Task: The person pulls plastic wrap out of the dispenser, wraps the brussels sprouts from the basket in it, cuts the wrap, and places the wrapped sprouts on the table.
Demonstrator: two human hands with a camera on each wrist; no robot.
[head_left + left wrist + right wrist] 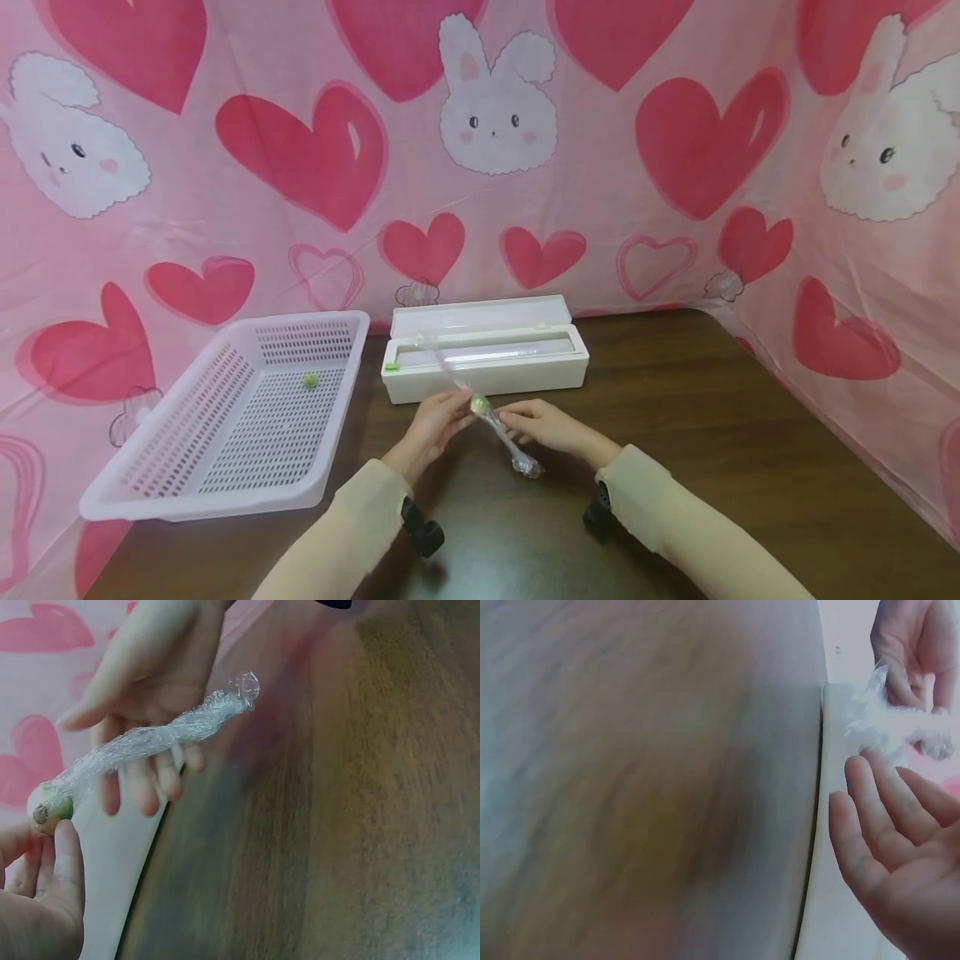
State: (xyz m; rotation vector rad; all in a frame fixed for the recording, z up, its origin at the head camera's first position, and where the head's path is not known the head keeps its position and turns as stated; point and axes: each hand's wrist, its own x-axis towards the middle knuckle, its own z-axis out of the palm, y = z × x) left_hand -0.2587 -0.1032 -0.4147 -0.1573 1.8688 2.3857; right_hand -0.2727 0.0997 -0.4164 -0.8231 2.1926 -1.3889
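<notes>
Between the hands is a small round pale-green ball (480, 404) with a brownish stub, wrapped in clear cling film. A long twisted film tail (161, 739) runs from it and ends in a crumpled tip. My left hand (435, 425) pinches the wrapped ball between thumb and fingers, seen closely in the left wrist view. Beside the tail, my right hand (551, 429) has its fingers extended and relaxed, the palm turned toward the film. In the right wrist view its fingertips (857, 769) are close to the film; whether they touch it is unclear.
Behind the hands stands a white cling film dispenser box (487, 382), lid raised, with a green piece at its left end. A white slotted basket (330, 467) at left holds one small green ball (310, 380). The brown table (675, 400) meets a pink heart-patterned cloth.
</notes>
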